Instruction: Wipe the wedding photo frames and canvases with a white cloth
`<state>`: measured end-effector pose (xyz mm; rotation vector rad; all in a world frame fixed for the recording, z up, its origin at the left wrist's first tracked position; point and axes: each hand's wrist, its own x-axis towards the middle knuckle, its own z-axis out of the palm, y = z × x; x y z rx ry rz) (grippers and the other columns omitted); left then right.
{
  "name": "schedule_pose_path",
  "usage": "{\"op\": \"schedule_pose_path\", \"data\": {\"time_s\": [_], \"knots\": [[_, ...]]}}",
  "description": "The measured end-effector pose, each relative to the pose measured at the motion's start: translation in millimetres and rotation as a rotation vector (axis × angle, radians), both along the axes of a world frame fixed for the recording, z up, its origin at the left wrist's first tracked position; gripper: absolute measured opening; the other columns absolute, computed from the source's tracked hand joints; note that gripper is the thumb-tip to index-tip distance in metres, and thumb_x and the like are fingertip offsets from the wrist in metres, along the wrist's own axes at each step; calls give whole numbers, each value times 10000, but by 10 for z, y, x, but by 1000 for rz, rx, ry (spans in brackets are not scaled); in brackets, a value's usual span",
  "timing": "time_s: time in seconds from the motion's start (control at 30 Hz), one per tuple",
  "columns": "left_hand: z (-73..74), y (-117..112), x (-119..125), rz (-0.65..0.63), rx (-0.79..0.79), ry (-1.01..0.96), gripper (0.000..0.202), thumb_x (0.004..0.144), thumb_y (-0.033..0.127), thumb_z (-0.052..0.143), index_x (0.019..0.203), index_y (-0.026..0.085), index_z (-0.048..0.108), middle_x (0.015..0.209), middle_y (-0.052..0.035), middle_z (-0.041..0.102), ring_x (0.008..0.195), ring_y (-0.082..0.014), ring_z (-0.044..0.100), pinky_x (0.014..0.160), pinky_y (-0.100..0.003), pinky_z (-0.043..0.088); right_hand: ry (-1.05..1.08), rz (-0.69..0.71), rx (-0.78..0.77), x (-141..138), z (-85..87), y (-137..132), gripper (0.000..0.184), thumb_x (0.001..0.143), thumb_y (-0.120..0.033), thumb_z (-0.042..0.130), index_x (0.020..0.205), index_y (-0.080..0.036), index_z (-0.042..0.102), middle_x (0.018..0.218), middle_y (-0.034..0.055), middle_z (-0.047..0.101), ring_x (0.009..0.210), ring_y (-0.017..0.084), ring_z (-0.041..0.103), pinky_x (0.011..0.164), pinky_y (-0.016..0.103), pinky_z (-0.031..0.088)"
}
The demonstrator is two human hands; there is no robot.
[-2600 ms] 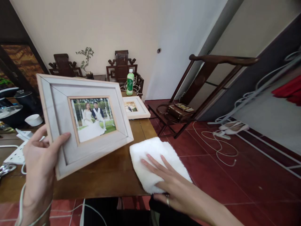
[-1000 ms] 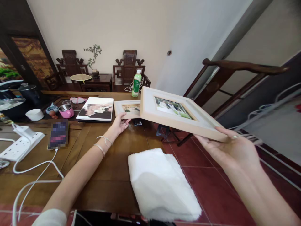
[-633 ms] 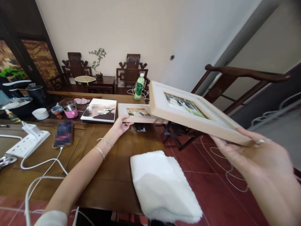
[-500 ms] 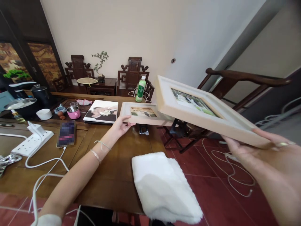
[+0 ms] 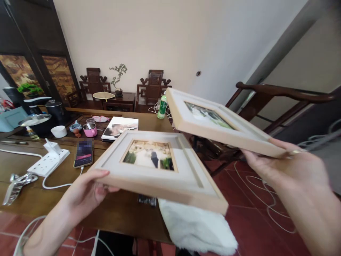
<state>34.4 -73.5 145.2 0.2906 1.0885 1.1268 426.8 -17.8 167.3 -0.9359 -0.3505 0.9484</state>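
My left hand [image 5: 89, 192], my right hand [image 5: 295, 170]: both gripping!
Left holds the left frame [image 5: 160, 167], partly hiding the cloth [image 5: 198, 229]; right holds the right frame [image 5: 222, 121], higher than the cloth, near edges running crosswise.

Watching the head feed from my station, I see my left hand [image 5: 85, 195] gripping a pale picture frame [image 5: 157, 156] by its near left corner, tilted above the counter [image 5: 119, 211]. My right hand [image 5: 295, 174] holds a second frame [image 5: 213, 116] by its right end, also tilted. Beneath the first I make out a fluffy white cloth [image 5: 199, 227], partly hidden. I also see a phone [image 5: 84, 153], a power strip [image 5: 49, 162] and, farther back, a green bottle [image 5: 162, 109].
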Motion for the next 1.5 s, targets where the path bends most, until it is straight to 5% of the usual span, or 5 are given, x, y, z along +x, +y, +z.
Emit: {"op": "schedule_pose_path", "data": {"time_s": [0.1,0.27,0.6,0.93,1.5], "knots": [[-171,-287,-228,98,-72,70,137,648,-13,635,616,109,581,460,2,550,341,-90,531,433,-198,533,60,34,-9,-77,-283,261,375,783,-68,395,1086,-108,611,1168,194,635,1108,276,599,685,397,623],[-446,-565,-400,129,-140,99,172,574,43,726,701,118,637,587,-24,642,461,-149,606,367,-203,456,102,90,-132,-182,-743,645,292,765,-63,450,1009,-103,604,1148,174,630,1091,291,593,718,437,607],[-562,-447,-323,106,-83,177,82,649,44,675,637,114,633,559,-33,627,494,-137,628,399,-158,439,49,219,-241,-310,-1295,1159,273,780,-97,460,1023,-160,567,1044,119,646,993,241,626,788,461,573],[-786,-235,-399,77,-130,184,122,752,4,591,712,102,651,657,-64,663,555,-153,660,399,-161,471,-48,220,-336,-328,-1552,1609,228,778,-44,525,978,-154,536,973,90,648,856,192,649,743,416,592],[-745,-167,-297,83,-74,460,285,698,26,719,929,141,598,705,-54,703,579,-205,715,417,-159,533,-306,310,-442,-457,-1591,1879,238,900,-231,577,1122,-145,567,1045,65,625,836,165,631,699,343,565]]}}
